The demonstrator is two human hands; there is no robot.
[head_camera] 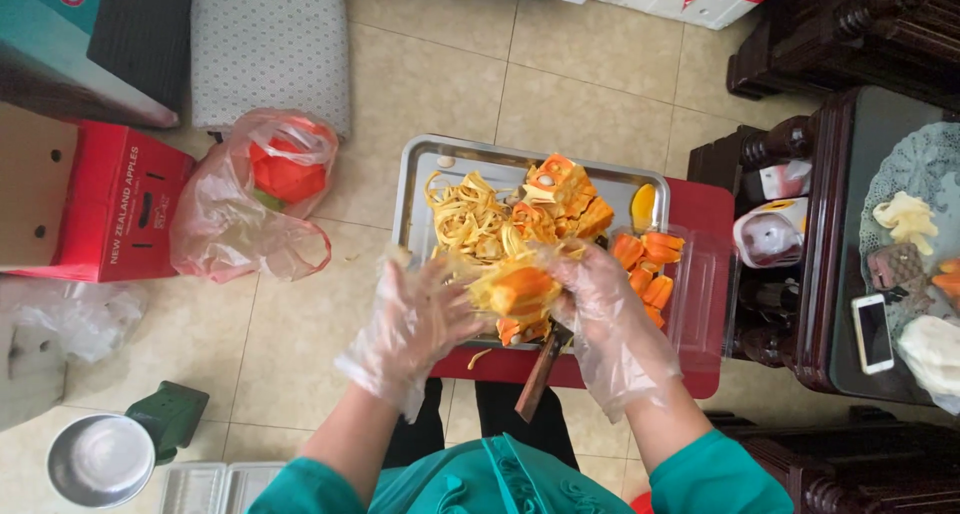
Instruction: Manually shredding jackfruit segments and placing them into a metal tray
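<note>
Gloved left hand and right hand both closed around an orange jackfruit chunk, above a metal tray of yellow fibres, knife beneath

Only one feed on my end: the head cam, pointing almost straight down from above the person's chest. Teal sleeves enter from the bottom edge, so frame-up is away from the body. Close range on the work area: the left hand and right hand sit dead centre, over the metal tray on the red stool. Wide enough to catch tiled floor all round, the red carton at left and the dark wooden table at right. No second view, so no overlap to report.
</note>
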